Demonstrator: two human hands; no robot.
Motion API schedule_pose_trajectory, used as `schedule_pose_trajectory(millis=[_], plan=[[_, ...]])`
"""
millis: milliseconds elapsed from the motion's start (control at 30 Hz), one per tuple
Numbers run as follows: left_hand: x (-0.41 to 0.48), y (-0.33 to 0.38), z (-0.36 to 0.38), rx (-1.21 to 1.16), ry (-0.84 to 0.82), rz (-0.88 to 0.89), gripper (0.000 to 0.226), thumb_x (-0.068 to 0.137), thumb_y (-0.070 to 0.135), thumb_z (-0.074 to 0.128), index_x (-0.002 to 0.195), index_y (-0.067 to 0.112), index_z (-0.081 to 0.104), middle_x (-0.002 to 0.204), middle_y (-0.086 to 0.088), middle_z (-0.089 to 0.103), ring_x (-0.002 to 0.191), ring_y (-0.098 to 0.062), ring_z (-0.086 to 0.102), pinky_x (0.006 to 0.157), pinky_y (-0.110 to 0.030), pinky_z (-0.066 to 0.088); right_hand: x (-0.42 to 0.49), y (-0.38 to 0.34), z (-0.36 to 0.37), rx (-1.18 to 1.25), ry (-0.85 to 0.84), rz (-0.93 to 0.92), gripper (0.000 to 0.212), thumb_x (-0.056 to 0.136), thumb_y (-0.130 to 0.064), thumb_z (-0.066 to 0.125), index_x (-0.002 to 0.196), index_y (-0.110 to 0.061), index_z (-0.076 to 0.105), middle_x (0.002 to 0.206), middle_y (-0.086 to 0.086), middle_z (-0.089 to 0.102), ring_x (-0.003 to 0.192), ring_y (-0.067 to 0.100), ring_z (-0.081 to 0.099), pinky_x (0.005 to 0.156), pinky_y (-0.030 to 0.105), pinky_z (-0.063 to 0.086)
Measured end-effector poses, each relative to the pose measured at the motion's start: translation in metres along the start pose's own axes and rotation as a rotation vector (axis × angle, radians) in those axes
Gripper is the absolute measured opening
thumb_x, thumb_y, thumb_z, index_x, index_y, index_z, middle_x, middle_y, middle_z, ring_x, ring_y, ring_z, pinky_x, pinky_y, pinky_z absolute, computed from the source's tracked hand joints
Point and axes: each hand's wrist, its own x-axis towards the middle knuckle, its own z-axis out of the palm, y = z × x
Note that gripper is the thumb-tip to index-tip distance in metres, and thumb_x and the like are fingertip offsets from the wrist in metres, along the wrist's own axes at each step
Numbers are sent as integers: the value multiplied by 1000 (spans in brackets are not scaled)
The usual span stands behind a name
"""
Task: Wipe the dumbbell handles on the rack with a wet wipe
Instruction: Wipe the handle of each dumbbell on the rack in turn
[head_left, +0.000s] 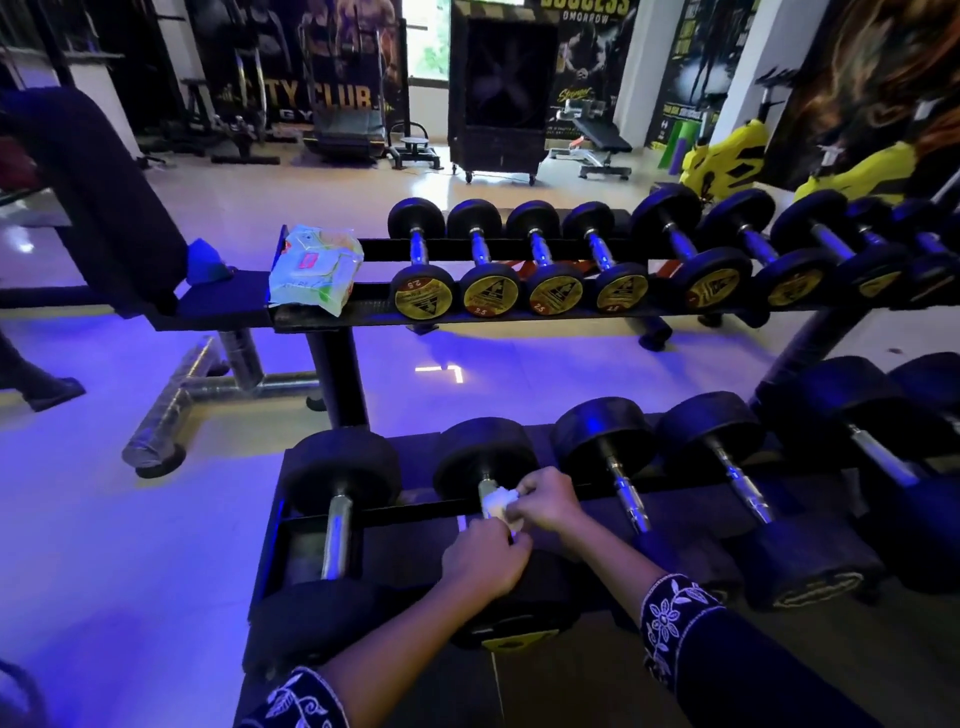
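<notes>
A black two-tier dumbbell rack (311, 317) holds several black dumbbells with chrome handles. On the lower tier, the second dumbbell from the left (483, 462) has a white wet wipe (497, 503) wrapped on its handle. My right hand (545, 504) pinches the wipe against the handle from the right. My left hand (485, 558) grips the near part of the same handle just below the wipe. The handle is mostly hidden by both hands. A wet wipe packet (316, 270) lies on the left end of the upper tier.
A leftmost lower dumbbell (337, 525) sits beside my hands, with more dumbbells (628, 488) to the right. A dark padded bench (98, 208) stands at the left. An air cooler (501, 93) and gym machines stand on the far floor.
</notes>
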Motion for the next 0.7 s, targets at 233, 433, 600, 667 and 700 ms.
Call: schedule_pose_trajectory(millis=[233, 433, 600, 667, 700], plan=[[6, 44, -4, 60, 12, 149, 28, 91, 35, 49, 97, 12, 63, 103, -11, 65, 100, -31, 62, 74, -34, 48, -4, 20, -40, 152, 159, -8, 22, 56, -6, 74, 48, -17, 56, 51, -4, 52, 53, 6, 47, 48, 20, 37], [9, 118, 28, -19, 61, 141, 22, 90, 34, 50, 83, 15, 59, 99, -14, 65, 97, -34, 62, 64, -32, 39, -1, 63, -98, 134, 232, -103, 16, 56, -6, 72, 53, 0, 56, 53, -1, 39, 52, 12, 35, 48, 26, 26], [16, 170, 65, -150, 88, 76, 23, 91, 35, 52, 78, 17, 57, 95, -11, 67, 95, -32, 64, 63, -32, 41, 0, 102, -136, 45, 218, -123, 7, 61, -3, 69, 65, 0, 64, 62, 1, 53, 60, 12, 49, 51, 23, 34], [16, 184, 79, -131, 87, 59, 26, 91, 36, 51, 89, 13, 62, 99, -10, 67, 97, -31, 64, 68, -34, 46, 1, 116, -144, 10, 196, -103, 13, 63, -3, 66, 59, -14, 60, 67, 2, 58, 67, 16, 56, 57, 20, 38], [17, 188, 85, -108, 93, 58, 28, 92, 37, 50, 95, 13, 63, 101, -10, 67, 98, -31, 64, 71, -35, 47, 3, 123, -146, -20, 180, -100, 17, 63, -5, 64, 57, -19, 56, 69, 3, 61, 71, 19, 59, 59, 20, 38]])
